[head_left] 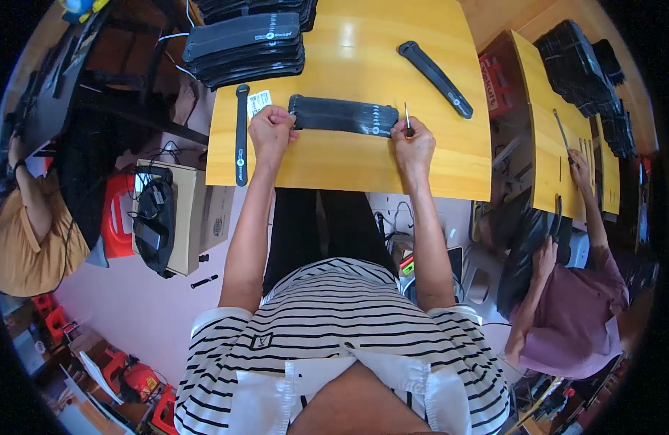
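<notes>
Yellow table (334, 170) across upper centre, stack of black straps (244, 54) at upper left, flat black strap bundle (345, 116) at upper centre, left hand (271, 130) pinching its left end, right hand (414, 139) at its right end, fingers closed around a small pointed tool (409, 132).

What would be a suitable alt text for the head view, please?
A person's left hand and right hand are at opposite ends of a wide black strip on a yellow table, the right holding a slim tool. A stack of black pieces lies at upper left; a co-worker is at right.
</notes>
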`<act>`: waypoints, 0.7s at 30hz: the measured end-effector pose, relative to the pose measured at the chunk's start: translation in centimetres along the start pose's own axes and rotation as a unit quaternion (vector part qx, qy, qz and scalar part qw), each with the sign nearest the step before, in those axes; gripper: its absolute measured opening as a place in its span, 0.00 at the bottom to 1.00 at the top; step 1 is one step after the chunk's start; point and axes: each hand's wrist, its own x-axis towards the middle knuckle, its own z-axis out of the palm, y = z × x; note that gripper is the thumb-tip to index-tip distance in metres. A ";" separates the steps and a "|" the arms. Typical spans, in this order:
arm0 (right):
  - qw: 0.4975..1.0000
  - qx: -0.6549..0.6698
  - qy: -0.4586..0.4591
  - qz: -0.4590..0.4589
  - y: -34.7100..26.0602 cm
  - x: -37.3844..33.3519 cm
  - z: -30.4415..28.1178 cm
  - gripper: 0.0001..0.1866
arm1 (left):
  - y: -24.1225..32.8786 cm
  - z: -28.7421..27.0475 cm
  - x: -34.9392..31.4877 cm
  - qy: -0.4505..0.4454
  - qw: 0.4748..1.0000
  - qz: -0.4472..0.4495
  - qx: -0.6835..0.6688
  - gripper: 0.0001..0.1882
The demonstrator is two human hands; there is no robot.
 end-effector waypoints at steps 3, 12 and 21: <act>0.999 0.029 -0.019 -0.015 0.4 0.4 -0.6 0.03 | -0.1 -0.8 0.0 0.028 0.993 0.049 0.105 0.02; 0.961 -0.164 0.086 -0.208 -3.0 3.5 1.4 0.06 | 0.6 1.4 -2.2 -0.070 0.782 0.397 0.475 0.34; 0.892 -0.374 0.010 -0.255 -2.6 4.3 4.3 0.03 | -1.0 0.9 -2.1 -0.116 0.769 0.360 0.515 0.42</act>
